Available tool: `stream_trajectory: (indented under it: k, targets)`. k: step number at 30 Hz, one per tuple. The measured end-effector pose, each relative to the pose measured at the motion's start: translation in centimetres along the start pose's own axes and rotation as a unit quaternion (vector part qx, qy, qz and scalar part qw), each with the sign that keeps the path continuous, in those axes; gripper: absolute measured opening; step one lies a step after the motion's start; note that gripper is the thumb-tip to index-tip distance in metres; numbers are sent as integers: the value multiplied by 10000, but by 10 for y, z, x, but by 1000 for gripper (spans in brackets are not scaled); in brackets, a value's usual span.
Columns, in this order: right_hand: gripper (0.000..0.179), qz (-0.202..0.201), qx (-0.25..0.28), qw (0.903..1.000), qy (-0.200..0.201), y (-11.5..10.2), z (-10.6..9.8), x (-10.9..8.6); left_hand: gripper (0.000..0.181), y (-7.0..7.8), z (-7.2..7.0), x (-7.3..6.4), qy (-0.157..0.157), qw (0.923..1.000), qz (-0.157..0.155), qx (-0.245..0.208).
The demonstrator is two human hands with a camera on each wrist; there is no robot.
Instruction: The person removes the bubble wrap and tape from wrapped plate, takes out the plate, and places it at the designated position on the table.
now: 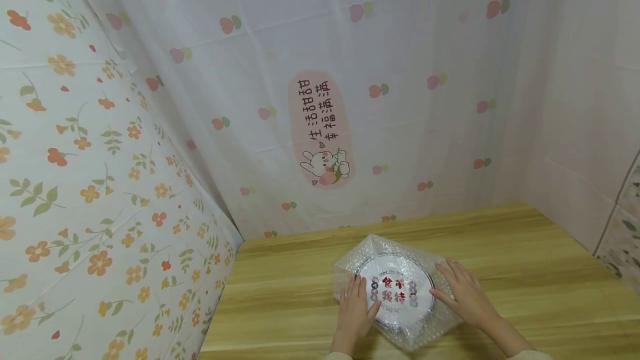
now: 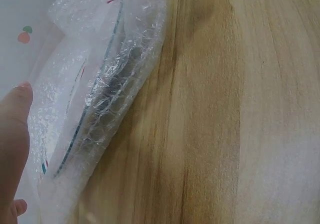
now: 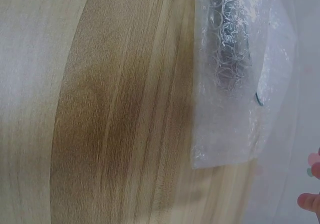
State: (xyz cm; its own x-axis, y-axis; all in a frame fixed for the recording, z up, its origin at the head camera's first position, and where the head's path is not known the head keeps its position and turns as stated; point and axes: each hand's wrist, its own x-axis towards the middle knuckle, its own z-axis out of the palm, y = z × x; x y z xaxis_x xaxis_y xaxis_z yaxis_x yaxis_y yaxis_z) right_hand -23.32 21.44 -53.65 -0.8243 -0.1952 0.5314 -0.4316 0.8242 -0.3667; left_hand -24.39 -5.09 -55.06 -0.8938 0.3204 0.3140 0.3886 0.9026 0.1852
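Observation:
A round white plate (image 1: 400, 276) with a dark rim line and red characters lies inside clear bubble wrap (image 1: 352, 263) on the wooden table. My left hand (image 1: 354, 307) rests on the wrap at the plate's left side, fingers extended forward and thumb spread. On the opposite side, my right hand (image 1: 465, 293) touches the wrapped edge with straight, spread fingers. The left wrist view shows the bubble wrap (image 2: 107, 84) edge-on, with the left thumb (image 2: 12, 129) close by. From the right wrist, a flat corner of the wrap (image 3: 225, 129) shows, and fingertips (image 3: 309, 202) appear at the frame's edge.
The wood-grain table (image 1: 280, 288) extends around the package on both sides. A white curtain (image 1: 240, 99) with a pink bunny panel hangs behind it. Flower-printed cloth (image 1: 100, 204) stands along the left, and pale cloth (image 1: 575, 126) along the right.

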Motion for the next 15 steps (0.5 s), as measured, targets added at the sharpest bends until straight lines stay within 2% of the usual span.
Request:
stream_trajectory:
  k: [5, 15]
  targets:
    - [60, -39, -63, 10000, 18, 0, 1, 0, 61, 0, 3, -1, -139, 9999, -69, 61]
    - [58, 56, 29, 9999, -105, -1, 1, -2, 60, 0, 11, -3, -183, 9998, -73, 60]
